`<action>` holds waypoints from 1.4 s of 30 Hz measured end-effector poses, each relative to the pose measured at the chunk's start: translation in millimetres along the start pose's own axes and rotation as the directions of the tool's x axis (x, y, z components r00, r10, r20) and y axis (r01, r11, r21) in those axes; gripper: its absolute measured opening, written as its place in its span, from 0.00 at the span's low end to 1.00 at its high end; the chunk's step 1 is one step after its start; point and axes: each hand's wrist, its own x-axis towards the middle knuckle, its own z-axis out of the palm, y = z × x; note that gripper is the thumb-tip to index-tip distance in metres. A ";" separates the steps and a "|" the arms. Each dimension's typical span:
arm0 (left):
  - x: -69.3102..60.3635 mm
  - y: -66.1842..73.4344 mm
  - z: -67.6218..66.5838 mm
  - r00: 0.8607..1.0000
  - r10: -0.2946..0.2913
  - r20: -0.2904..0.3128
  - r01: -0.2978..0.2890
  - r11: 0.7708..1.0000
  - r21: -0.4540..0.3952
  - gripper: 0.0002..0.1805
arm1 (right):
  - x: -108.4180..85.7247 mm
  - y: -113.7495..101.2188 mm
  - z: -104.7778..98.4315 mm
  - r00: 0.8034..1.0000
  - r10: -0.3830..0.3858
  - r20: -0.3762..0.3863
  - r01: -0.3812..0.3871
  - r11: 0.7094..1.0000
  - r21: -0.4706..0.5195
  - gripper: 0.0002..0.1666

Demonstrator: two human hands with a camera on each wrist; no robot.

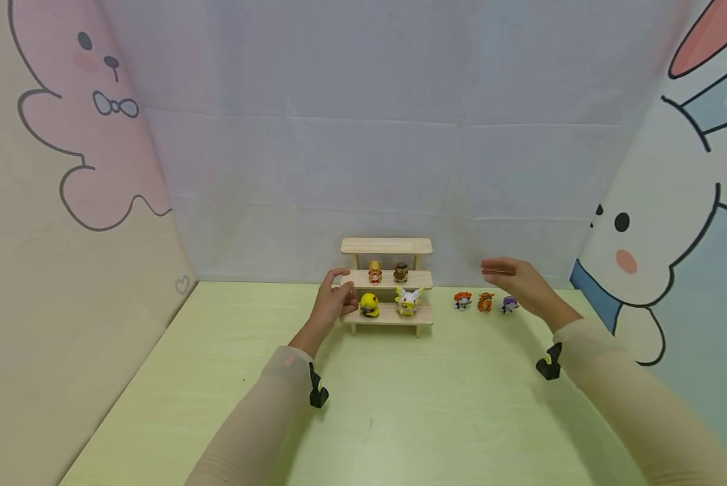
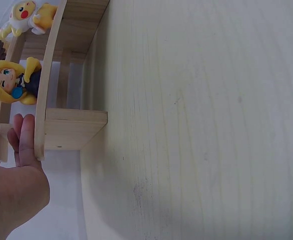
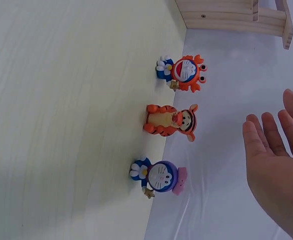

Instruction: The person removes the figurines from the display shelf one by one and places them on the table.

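Observation:
My left hand is at the left end of a three-tier wooden shelf, its fingers beside the board ends. In the left wrist view the fingertips overlap the lowest board's end next to a yellow-haired figurine; whether they touch it I cannot tell. A white-and-yellow figurine stands farther along that tier. The middle tier bears a yellow-and-red figurine and a brown one. With fingers extended and nothing held, my right hand hovers near an orange tiger figurine.
Beside the tiger stand a blue figurine with an orange crab hat and another with a purple hat. All three line the back of the pale table. A white cloth hangs behind; printed panels flank both sides.

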 end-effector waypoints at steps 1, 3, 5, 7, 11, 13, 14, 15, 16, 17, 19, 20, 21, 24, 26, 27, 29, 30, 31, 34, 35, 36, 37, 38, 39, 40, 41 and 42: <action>0.1 -0.2 0.0 1.000 0.000 0.000 0.000 1.000 0.000 0.19 | 0.4 -2.1 2.0 1.000 -0.007 0.002 0.007 1.000 -0.006 0.35; 0.6 -0.7 -0.2 1.000 -0.001 0.001 0.001 1.000 0.007 0.19 | 1.3 -6.6 6.6 1.000 -0.020 0.001 0.020 0.999 -0.024 0.35; 1.4 -1.3 -0.5 1.000 -0.001 0.001 0.001 1.000 0.012 0.19 | 2.6 -11.1 11.4 1.000 -0.029 0.003 0.029 0.999 -0.032 0.35; 2.3 -2.1 -0.8 1.000 -0.001 0.002 0.001 1.000 0.018 0.19 | 4.7 -15.2 16.2 0.999 -0.034 0.010 0.034 0.999 -0.023 0.34; 4.4 -3.8 -1.1 1.000 -0.003 0.003 0.003 1.000 0.021 0.20 | 9.0 -21.9 25.3 0.999 -0.033 0.030 0.033 0.999 0.014 0.33; 4.8 -4.3 -1.2 1.000 -0.004 0.003 0.004 1.000 0.019 0.20 | 10.6 -24.9 29.5 0.998 -0.042 0.045 0.040 0.999 0.034 0.34; 4.7 -4.4 -1.3 1.000 -0.004 0.002 0.004 1.000 0.019 0.19 | 11.1 -26.4 31.6 0.998 -0.046 0.051 0.044 0.998 0.042 0.34; 4.6 -4.5 -1.4 1.000 -0.004 0.001 0.004 1.000 0.020 0.19 | 11.8 -27.6 33.4 0.997 -0.049 0.054 0.046 0.998 0.048 0.33; 4.5 -4.5 -1.4 1.000 -0.005 0.000 0.005 1.000 0.019 0.19 | 12.5 -28.9 35.3 0.997 -0.055 0.058 0.052 0.997 0.053 0.33; 4.2 -4.5 -1.4 1.000 -0.005 0.000 0.005 1.000 0.020 0.19 | 13.2 -30.2 37.2 0.996 -0.061 0.063 0.057 0.997 0.054 0.33; 3.7 -4.2 -1.2 1.000 -0.006 -0.002 0.006 1.000 0.021 0.19 | 14.8 -32.8 40.6 0.995 -0.070 0.068 0.067 0.997 0.046 0.33; 3.3 -3.9 -1.0 1.000 -0.006 -0.002 0.006 1.000 0.023 0.19 | 15.9 -34.0 42.3 0.995 -0.072 0.068 0.069 0.997 0.044 0.33; 2.9 -3.6 -0.9 1.000 -0.007 -0.002 0.007 1.000 0.022 0.19 | 17.0 -35.1 44.0 0.995 -0.076 0.071 0.072 0.996 0.048 0.33; 1.6 -2.5 -0.9 1.000 -0.008 0.004 0.008 1.000 0.019 0.20 | 20.0 -38.4 49.1 0.994 -0.080 0.079 0.076 0.996 0.049 0.33; 1.1 -1.5 -1.5 1.000 -0.017 0.013 0.017 1.000 0.012 0.22 | 21.6 -40.6 52.9 0.994 -0.077 0.083 0.071 0.995 0.066 0.32; 0.4 -1.0 -1.5 1.000 -0.018 0.016 0.017 1.000 0.010 0.22 | 22.2 -42.0 55.1 0.993 -0.077 0.086 0.071 0.995 0.072 0.32; 0.0 -0.4 -1.4 1.000 -0.017 0.018 0.017 1.000 0.010 0.22 | 23.0 -44.8 59.3 0.993 -0.081 0.089 0.074 0.994 0.082 0.32; -0.3 -0.1 -1.3 1.000 -0.017 0.017 0.017 1.000 0.012 0.22 | 23.2 -46.3 61.6 0.993 -0.082 0.088 0.074 0.994 0.084 0.31; -0.4 -0.1 -1.1 1.000 -0.015 0.015 0.015 1.000 0.014 0.22 | 23.6 -47.4 63.5 0.992 -0.087 0.089 0.079 0.993 0.087 0.31; -0.9 -0.6 -0.3 1.000 -0.004 0.002 0.004 1.000 0.026 0.21 | 25.5 -49.8 69.5 0.990 -0.105 0.095 0.096 0.991 0.095 0.31; -0.9 -0.8 -0.3 1.000 -0.003 -0.001 0.003 1.000 0.028 0.20 | 26.1 -50.4 71.3 0.990 -0.107 0.096 0.098 0.991 0.094 0.30; -1.0 -0.8 -0.2 1.000 -0.002 -0.004 0.002 1.000 0.029 0.20 | 27.2 -50.8 73.2 0.989 -0.107 0.098 0.097 0.990 0.101 0.30; -1.0 -0.9 -0.2 1.000 -0.001 -0.005 0.001 1.000 0.029 0.20 | 28.2 -51.2 75.0 0.989 -0.110 0.102 0.098 0.989 0.114 0.30; -1.1 -1.1 -0.1 1.000 0.000 -0.007 0.000 1.000 0.029 0.20 | 29.1 -51.8 76.8 0.988 -0.114 0.106 0.100 0.987 0.124 0.30; -1.1 -1.2 0.1 1.000 0.000 -0.008 0.000 1.000 0.028 0.19 | 29.6 -52.4 78.6 0.988 -0.115 0.107 0.101 0.986 0.133 0.30; -1.1 -1.3 0.2 1.000 0.000 -0.007 0.000 1.000 0.028 0.19 | 29.8 -53.5 80.3 0.987 -0.116 0.111 0.099 0.985 0.144 0.30; -1.3 -1.3 0.4 1.000 0.001 -0.006 -0.001 1.000 0.027 0.19 | 30.5 -54.1 82.1 0.986 -0.117 0.115 0.099 0.983 0.153 0.30; -1.6 -1.3 0.7 1.000 0.001 -0.005 -0.001 1.000 0.028 0.19 | 31.0 -54.7 83.9 0.986 -0.119 0.119 0.098 0.981 0.167 0.30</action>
